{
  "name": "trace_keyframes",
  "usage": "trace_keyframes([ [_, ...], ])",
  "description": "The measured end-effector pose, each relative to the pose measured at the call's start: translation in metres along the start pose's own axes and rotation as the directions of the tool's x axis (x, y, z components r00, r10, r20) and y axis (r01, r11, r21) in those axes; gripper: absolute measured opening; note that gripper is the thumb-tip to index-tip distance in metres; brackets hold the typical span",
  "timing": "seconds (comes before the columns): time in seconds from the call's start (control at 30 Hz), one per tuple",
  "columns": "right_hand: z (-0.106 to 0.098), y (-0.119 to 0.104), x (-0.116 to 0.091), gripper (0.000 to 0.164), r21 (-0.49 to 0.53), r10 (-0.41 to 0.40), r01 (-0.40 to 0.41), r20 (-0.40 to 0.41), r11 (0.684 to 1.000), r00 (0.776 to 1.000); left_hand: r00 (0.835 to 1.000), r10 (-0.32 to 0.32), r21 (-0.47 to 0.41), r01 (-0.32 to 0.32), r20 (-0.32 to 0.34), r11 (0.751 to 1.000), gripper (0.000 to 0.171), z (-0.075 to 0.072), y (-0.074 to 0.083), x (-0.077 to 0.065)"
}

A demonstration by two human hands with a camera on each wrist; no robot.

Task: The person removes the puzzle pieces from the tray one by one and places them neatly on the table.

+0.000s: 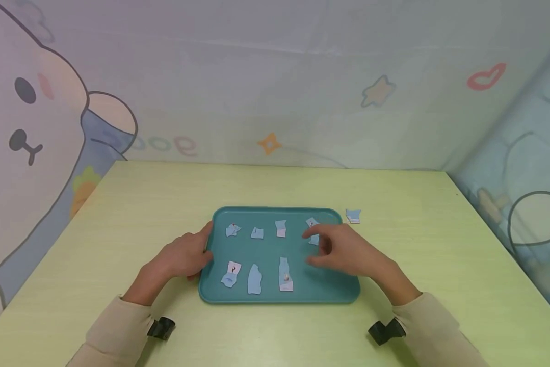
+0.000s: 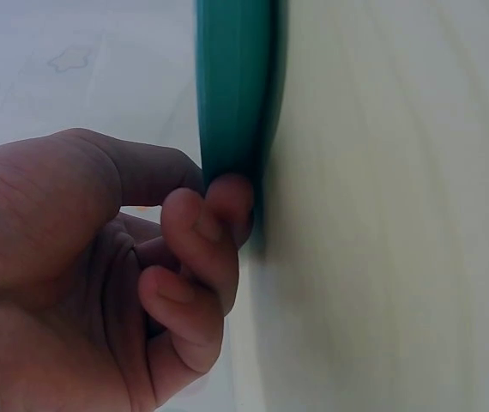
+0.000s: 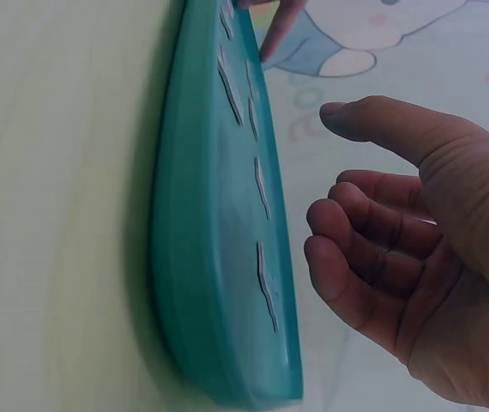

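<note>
"What's held?"
"My left hand [image 1: 185,255] pinches the teal rectangular tray [image 1: 267,248] by its left edge; my right hand [image 1: 343,250] hovers, fingers parted, empty."
"The jagged pale-blue card piece [image 1: 354,215]?"
"On the pale-yellow table [image 1: 403,196], beyond my nearer right hand."

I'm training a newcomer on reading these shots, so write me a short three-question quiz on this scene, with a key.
1. Which of the person's hands grips the edge of the tray?
2. True or false: every paper piece lies inside the tray.
3. Fill in the blank: the right hand hangs above the tray and holds ____.

Key
1. The left hand.
2. False: one paper piece lies on the table, just outside the tray's far right corner.
3. Nothing.
</note>
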State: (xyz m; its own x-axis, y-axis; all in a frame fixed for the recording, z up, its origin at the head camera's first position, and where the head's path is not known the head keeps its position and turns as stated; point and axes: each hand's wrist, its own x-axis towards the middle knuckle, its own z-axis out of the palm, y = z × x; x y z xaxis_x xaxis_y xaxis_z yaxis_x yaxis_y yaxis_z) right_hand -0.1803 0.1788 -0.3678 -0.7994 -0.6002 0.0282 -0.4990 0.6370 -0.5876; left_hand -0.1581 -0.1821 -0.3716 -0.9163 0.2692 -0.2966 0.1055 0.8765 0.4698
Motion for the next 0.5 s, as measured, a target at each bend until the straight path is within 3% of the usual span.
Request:
trace_keyframes([
  [0.5, 0.021, -0.017, 0.002, 0.049, -0.003, -0.018, 0.019, 0.147, 1.000, 0.989, 1.000, 0.017, -0.004, -0.017, -0.005, 1.000, 0.075, 0.000, -0.001, 0.000],
])
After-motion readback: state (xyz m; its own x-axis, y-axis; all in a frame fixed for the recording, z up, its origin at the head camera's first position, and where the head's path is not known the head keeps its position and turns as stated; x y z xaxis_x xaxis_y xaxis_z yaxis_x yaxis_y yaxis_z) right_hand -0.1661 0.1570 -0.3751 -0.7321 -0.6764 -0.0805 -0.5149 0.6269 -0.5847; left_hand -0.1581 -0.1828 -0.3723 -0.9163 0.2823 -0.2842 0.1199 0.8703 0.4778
